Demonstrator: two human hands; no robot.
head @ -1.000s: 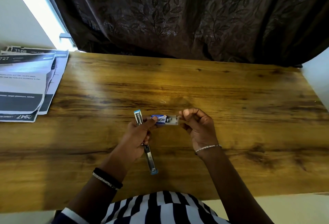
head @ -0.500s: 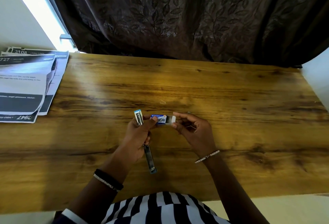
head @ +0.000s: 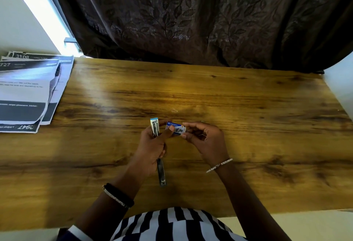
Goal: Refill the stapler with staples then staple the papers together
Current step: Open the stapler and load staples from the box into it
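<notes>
My left hand (head: 152, 145) grips the opened stapler (head: 155, 128), whose metal magazine points away from me and whose other arm (head: 162, 173) hangs down toward me. The same hand's thumb pins a small blue staple box (head: 176, 127) against the stapler. My right hand (head: 204, 139) touches the right end of that box with its fingertips; the box looks closed. The papers (head: 28, 89), a loose stack of black-and-white printed sheets, lie at the table's far left edge.
The wooden table (head: 248, 126) runs wide to both sides. One loose bent staple (head: 174, 110) lies just beyond my hands. A dark leaf-patterned curtain (head: 191, 20) hangs behind the far edge. A white wall stands at the right.
The staple box's inner tray stuck out to the right a second ago; my right hand has pushed it in, so the box now looks shorter. My left hand has barely moved.
</notes>
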